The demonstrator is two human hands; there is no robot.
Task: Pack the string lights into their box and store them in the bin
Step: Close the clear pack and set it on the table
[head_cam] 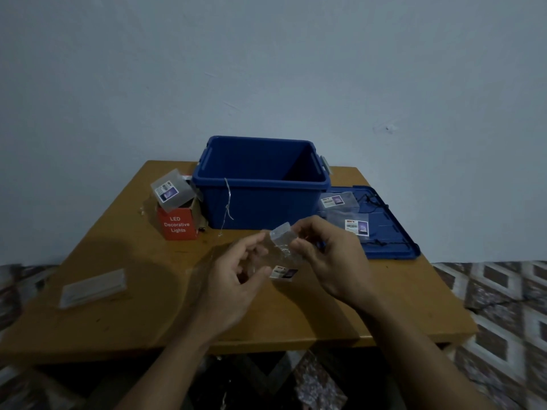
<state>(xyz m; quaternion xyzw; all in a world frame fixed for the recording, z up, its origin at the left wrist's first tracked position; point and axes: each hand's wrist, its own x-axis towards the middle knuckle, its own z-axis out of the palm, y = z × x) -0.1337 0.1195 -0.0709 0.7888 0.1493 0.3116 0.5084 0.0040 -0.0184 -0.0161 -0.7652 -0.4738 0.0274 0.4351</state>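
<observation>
On the table [133,321], the lights box [177,224] sits just left of your bin [266,205], the lid [393,250] right. Your left hand [236,279] and right hand [328,261] hold a packet [281,236] before the bin.

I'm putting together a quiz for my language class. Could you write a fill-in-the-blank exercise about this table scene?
1. The open bin is ____ in colour.
2. The red box stands to the ____ of the bin.
3. The print on the red box reads "LED Decorative ____".
4. The left hand and the right hand hold one clear bag in ____ of the bin.

Missing words: blue; left; Lights; front.
</observation>
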